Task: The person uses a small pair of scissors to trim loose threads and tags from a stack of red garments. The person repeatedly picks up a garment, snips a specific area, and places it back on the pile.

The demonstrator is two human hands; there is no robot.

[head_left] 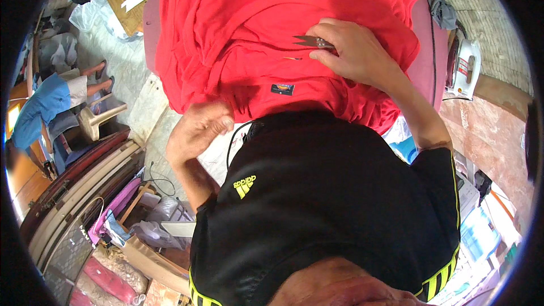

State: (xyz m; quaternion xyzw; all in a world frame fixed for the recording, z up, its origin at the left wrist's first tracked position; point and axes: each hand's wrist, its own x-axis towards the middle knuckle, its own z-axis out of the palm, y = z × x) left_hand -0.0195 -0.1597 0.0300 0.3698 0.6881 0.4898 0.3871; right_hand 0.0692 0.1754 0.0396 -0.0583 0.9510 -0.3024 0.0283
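A red garment (249, 39) lies in loose folds over a pink padded board (432, 51) in front of me. A small dark label (282, 89) shows near its close edge. Above the cloth, my right hand (354, 51) grips a pair of thread snips (314, 41), its dark pointed blades directed left and slightly apart. A small yellowish mark (292, 58) is on the fabric just below the blades. My left hand (198, 130) is at the garment's near left edge, fingers curled and thumb against them. What it holds, if anything, is hidden.
A white iron (468, 71) stands right of the board, with a grey cloth (443, 13) beside it. At left, a person in blue (42, 110) is near a beige stool (93, 119). Long boards (79, 192) and plastic bags (161, 232) crowd the lower left.
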